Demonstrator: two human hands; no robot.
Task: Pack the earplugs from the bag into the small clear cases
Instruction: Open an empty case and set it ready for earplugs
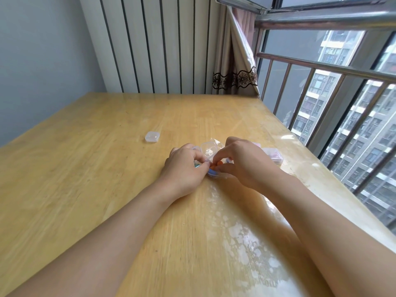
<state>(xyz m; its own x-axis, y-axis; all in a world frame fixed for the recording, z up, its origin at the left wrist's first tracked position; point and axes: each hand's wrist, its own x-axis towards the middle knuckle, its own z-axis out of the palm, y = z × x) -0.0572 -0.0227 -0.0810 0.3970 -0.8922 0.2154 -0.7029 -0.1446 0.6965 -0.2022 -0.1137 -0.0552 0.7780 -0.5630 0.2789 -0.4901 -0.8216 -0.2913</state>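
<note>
A clear plastic bag (211,150) lies on the wooden table (107,168) between my hands. My left hand (184,168) pinches the bag's near edge. My right hand (244,161) pinches an orange earplug (214,165) at the bag's mouth, above something blue (213,173); a green earplug (196,166) peeks from under my left fingers. A small clear case (152,136) sits shut, alone, to the far left. More clear cases (273,155) with pinkish contents lie just behind my right hand, partly hidden.
The table's right edge runs along a metal railing (321,86) and window. A white radiator (160,43) and a curtain (235,61) stand behind the far edge. A grey wall is at left.
</note>
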